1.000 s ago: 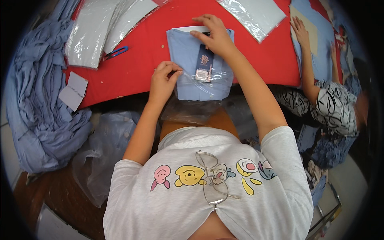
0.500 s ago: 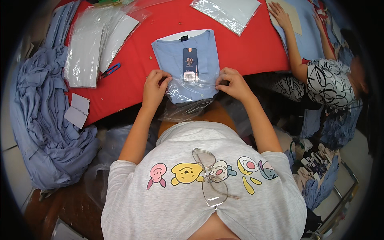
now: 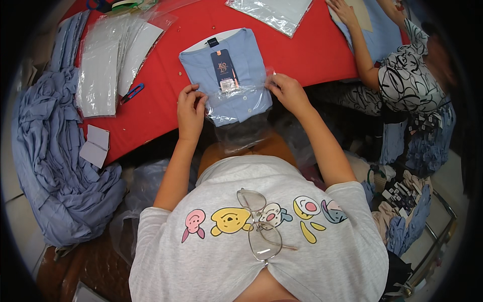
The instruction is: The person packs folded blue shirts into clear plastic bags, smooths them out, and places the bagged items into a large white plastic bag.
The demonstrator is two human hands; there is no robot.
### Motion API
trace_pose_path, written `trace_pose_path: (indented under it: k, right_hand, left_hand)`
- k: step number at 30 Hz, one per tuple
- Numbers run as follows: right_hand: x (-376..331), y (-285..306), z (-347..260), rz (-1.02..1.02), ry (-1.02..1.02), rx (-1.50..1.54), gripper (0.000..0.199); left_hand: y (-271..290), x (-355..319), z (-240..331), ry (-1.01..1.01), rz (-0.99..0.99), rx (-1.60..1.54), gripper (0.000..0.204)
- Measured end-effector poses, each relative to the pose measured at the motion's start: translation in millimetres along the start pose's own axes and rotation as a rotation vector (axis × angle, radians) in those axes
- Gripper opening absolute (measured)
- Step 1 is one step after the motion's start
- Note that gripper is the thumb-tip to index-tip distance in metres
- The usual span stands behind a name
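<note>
A folded light blue shirt (image 3: 198, 68) lies near the front edge of the red table, tilted slightly, with a dark hang tag (image 3: 221, 65) on its front. A clear plastic bag (image 3: 244, 138) covers its lower part, and its loose end hangs over the table edge. At the left side of the bag's opening, my left hand (image 3: 191, 111) is closed in a pinch on the plastic. My right hand (image 3: 290, 94) pinches the right side of the opening, a little farther up. The shirt's collar end sticks out uncovered beyond both hands.
Flat clear bags (image 3: 103, 70) with white inserts and blue snips (image 3: 133, 93) lie to the left. Piled blue cloth (image 3: 55, 151) hangs off the table's left end. Another plastic packet (image 3: 274, 12) lies at the back. At right, a co-worker's hand (image 3: 343, 12) rests on blue cloth.
The bag's opening has moved farther up the shirt's right side, with my right hand rising. The shirt has turned slightly anticlockwise. The whole view has shifted a little.
</note>
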State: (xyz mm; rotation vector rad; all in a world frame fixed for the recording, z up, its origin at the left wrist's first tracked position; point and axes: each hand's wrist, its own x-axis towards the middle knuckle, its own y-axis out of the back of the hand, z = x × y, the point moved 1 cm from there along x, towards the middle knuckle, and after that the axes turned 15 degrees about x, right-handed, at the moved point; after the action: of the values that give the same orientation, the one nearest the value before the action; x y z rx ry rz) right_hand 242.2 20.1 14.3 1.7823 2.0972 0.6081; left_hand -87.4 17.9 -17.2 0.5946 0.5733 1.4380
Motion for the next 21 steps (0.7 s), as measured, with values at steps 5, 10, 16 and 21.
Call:
trace_pose_path:
  k: [5,10,16,21]
  right_hand:
    - [20,7,-6,-0.053,-0.139,0.147,0.014]
    - [33,4,18,-0.171,-0.231,0.309,0.017]
    - [44,7,9,-0.164,0.049,-0.023,0.013]
    - [59,-9,-4,-0.087,-0.042,-0.028,0.012]
  left_hand:
    - [5,27,42,-0.060,0.183,0.090,0.030]
    - [-60,119,84,-0.242,0.426,0.354,0.052]
    - [-97,143,80,-0.306,0.225,0.426,0.055]
    - [-99,127,73,-0.390,0.142,0.160,0.044]
